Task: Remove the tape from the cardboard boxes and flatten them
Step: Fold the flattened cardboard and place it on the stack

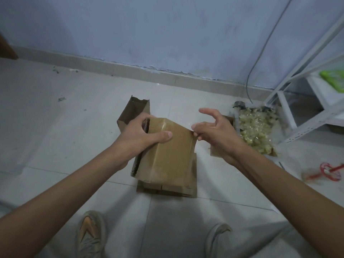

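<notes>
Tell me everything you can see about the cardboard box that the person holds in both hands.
The cardboard box is brown corrugated board with glossy clear tape along its top face. It is tilted, partly collapsed, its left side open so the dark inside shows. The left hand grips its upper left edge, thumb on top. The right hand pinches its upper right corner. It sits above flattened cardboard on the tiled floor.

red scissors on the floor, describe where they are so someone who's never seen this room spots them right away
Start at the white metal shelf against the wall on the right, then drop to the floor tiles just in front of it. The red scissors lie there near the frame's right edge, past the pile of crumpled tape. They are the only bright red thing among brown cardboard and pale tape.
</notes>
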Available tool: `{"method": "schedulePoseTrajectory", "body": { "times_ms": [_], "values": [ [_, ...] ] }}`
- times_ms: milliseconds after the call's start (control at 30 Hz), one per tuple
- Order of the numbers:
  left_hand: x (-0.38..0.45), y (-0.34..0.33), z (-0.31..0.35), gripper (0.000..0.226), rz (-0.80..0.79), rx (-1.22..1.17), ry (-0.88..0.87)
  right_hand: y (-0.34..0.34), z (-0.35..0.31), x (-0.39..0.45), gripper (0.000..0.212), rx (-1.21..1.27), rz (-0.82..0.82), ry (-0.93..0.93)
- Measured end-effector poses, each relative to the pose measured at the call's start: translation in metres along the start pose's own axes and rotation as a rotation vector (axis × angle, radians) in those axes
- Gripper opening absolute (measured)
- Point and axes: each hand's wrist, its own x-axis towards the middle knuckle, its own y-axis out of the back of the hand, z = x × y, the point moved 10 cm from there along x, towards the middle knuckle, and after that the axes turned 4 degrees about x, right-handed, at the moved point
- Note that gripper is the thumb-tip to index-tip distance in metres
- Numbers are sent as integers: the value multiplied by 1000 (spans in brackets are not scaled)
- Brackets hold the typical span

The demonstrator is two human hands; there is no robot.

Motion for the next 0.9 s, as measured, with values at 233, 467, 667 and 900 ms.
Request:
{"method": "schedulePoseTrajectory", "body": {
  "times_ms": [233,467,667,900],
  "values": [
    [28,-63,36,54,-69,82,-53,101,4,5,25,-20,212,11],
    [63,-145,65,60,-143,244,-119,179,30,1,28,154,204,-120],
    [109,-226,86,65,-165,477,-186,254,27,24,24,10,236,-98],
    [161,-285,80,72,-167,658,-215,340,57,51,25,-408,374,-126]
  ]
}}
